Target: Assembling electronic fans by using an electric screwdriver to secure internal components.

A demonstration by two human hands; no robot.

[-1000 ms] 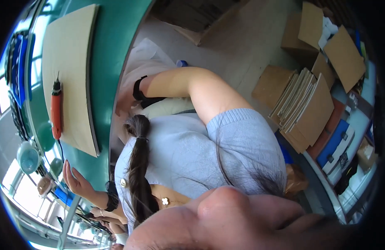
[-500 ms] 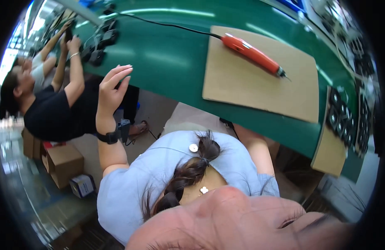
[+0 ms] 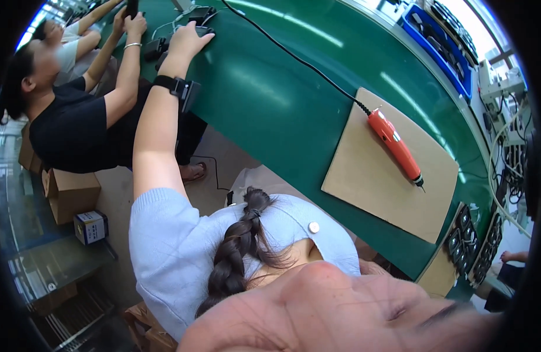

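black device [image 3: 201, 30] at upper left of the frame on the green worktop [image 3: 270, 100]: left hand [image 3: 191, 40] rests flat, fingers spread, on it; right hand out of view; orange electric screwdriver [image 3: 395, 146] on cardboard sheet [image 3: 388, 176].

Your left hand [image 3: 188, 40] rests on a black, matt plastic device [image 3: 195, 23] lying on the green bench top [image 3: 270, 111], which is smooth and glossy and throws back long streaks of light. The board [image 3: 364, 176] beside it is matt brown cardboard or fibreboard. The electric screwdriver [image 3: 395, 146] has a shiny orange plastic body, a dark metal tip and a black rubbery cord [image 3: 294, 56]. Your top [image 3: 171, 252] is soft, pale blue ribbed knit cloth.
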